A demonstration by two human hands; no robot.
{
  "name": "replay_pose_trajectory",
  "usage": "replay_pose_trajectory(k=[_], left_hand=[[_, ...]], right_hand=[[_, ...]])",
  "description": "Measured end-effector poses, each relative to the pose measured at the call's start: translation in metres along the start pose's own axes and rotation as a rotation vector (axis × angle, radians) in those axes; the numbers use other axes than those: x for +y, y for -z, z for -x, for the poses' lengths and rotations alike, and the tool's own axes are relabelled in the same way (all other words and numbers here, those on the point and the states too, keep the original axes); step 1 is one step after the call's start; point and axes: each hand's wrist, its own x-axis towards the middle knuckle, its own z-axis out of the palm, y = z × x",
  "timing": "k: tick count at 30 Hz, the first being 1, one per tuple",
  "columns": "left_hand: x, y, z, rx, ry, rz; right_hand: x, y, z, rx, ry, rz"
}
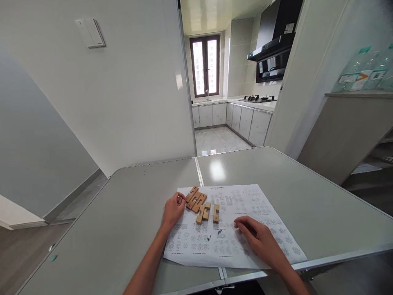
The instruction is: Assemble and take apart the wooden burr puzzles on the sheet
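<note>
Several notched wooden puzzle pieces (201, 200) lie on a large printed instruction sheet (224, 258), some with small marks on them. The flatter ones sit side by side in a slanted group, and two narrower ones adjoin it at the lower right. A single notched wooden bar (216, 214) lies apart, just right of the others. My left hand (174, 209) rests at the left edge of the group with its fingers curled in; its fingertips are beside the nearest piece, and I see nothing held. Over the right half of the sheet, my right hand (256, 235) is empty, its fingers loosely bent and thumb apart.
The sheet lies on a grey folding table (123, 233) with a metal seam (199, 172) across it. Beyond is a doorway to a kitchen with a gas stove (258, 98). Plastic bottles (359, 71) stand on a ledge at the right.
</note>
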Motion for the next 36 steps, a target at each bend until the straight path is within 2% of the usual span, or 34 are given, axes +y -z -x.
replay_pose_trajectory(k=[36], left_hand=[[0.0007,-0.0025,-0.0059,0.046,0.021,0.028]], right_hand=[[-0.0068,0.0014,0.0030,0.028,0.028,0.000]])
